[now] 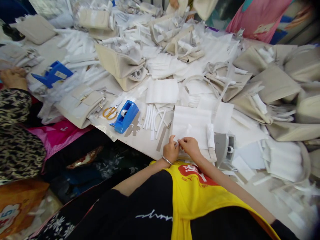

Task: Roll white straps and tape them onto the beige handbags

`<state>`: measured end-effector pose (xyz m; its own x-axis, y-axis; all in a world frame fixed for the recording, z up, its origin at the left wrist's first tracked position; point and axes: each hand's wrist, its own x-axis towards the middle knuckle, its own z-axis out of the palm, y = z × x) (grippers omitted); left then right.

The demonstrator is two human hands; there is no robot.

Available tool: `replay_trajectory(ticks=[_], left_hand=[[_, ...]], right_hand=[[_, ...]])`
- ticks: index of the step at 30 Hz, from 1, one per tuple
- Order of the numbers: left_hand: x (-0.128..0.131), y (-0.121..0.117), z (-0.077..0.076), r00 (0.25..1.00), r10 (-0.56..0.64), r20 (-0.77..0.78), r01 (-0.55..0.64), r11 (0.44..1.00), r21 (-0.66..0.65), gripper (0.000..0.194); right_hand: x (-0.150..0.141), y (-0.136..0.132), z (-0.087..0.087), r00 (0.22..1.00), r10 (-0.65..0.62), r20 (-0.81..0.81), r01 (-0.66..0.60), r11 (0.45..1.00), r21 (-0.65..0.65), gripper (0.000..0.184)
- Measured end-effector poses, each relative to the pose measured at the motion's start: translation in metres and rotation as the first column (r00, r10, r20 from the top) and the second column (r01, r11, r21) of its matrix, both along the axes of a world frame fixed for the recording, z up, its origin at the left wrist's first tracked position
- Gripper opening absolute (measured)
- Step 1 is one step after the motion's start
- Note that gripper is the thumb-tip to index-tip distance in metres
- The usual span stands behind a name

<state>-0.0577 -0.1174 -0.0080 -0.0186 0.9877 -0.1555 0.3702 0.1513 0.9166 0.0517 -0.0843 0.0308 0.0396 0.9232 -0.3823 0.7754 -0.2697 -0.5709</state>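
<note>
My left hand (pixel 171 149) and my right hand (pixel 190 146) meet at the table's near edge, thumbs and fingers pinched close together. What they pinch is too small to make out. Just beyond them a white foam sheet (pixel 191 121) lies over what seems to be a pale bag, mostly hidden. A white-wrapped strap end (pixel 210 136) runs down the sheet's right side. Close to my right forearm stands a grey tape dispenser (pixel 223 150). To the left of my hands lie slim white foam tubes (pixel 150 117) and a grey strip (pixel 162 138).
A blue tape dispenser (pixel 126 116) and orange-handled scissors (pixel 110 112) lie to the left. Beige bags (pixel 275 83) crowd the right side; another bag (pixel 79 103) lies left. A co-worker's hand (pixel 14 78) and second blue dispenser (pixel 53 74) are at far left.
</note>
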Motion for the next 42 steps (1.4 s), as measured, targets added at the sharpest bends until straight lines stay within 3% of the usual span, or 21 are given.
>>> replay_trajectory(ticks=[5, 8, 10, 13, 16, 25, 29, 34, 42], left_hand=[[0.001, -0.001, -0.003, 0.994, -0.064, -0.085, 0.068, 0.997, 0.046, 0.040], [0.001, 0.002, -0.005, 0.998, -0.062, -0.015, 0.063, 0.998, 0.024, 0.026], [0.001, 0.005, -0.006, 0.995, -0.013, 0.096, 0.022, 0.995, -0.095, 0.021], [0.001, 0.011, -0.004, 0.959, 0.114, 0.259, -0.024, 0.944, -0.328, 0.020], [-0.001, 0.015, 0.000, 0.910, 0.194, 0.367, -0.024, 0.907, -0.420, 0.019], [-0.001, 0.012, 0.000, 0.914, 0.205, 0.349, -0.052, 0.915, -0.400, 0.017], [-0.002, 0.011, 0.003, 0.900, 0.242, 0.362, -0.080, 0.909, -0.410, 0.018], [-0.013, 0.014, 0.004, 0.797, 0.270, 0.540, -0.014, 0.902, -0.431, 0.026], [-0.035, 0.020, -0.008, 0.497, 0.373, 0.784, 0.240, 0.808, -0.537, 0.034]], right_hand=[[0.004, 0.003, -0.003, 0.992, 0.040, 0.120, -0.039, 0.999, -0.010, 0.032], [0.009, 0.003, -0.006, 0.995, 0.033, 0.097, -0.029, 0.999, -0.045, 0.033], [0.011, 0.002, -0.007, 1.000, -0.001, 0.011, 0.002, 0.994, -0.110, 0.032], [0.011, -0.002, -0.005, 0.982, -0.093, -0.162, 0.060, 0.978, -0.201, 0.026], [0.009, -0.004, 0.000, 0.951, -0.181, -0.249, 0.111, 0.956, -0.273, 0.019], [0.006, -0.002, -0.001, 0.914, -0.279, -0.295, 0.150, 0.908, -0.392, 0.018], [0.012, -0.004, -0.006, 0.942, -0.248, -0.224, 0.149, 0.912, -0.382, 0.030], [0.018, -0.007, -0.013, 0.910, -0.227, -0.346, 0.132, 0.952, -0.277, 0.039], [0.013, -0.001, -0.012, 0.782, -0.107, -0.614, -0.060, 0.968, -0.245, 0.031]])
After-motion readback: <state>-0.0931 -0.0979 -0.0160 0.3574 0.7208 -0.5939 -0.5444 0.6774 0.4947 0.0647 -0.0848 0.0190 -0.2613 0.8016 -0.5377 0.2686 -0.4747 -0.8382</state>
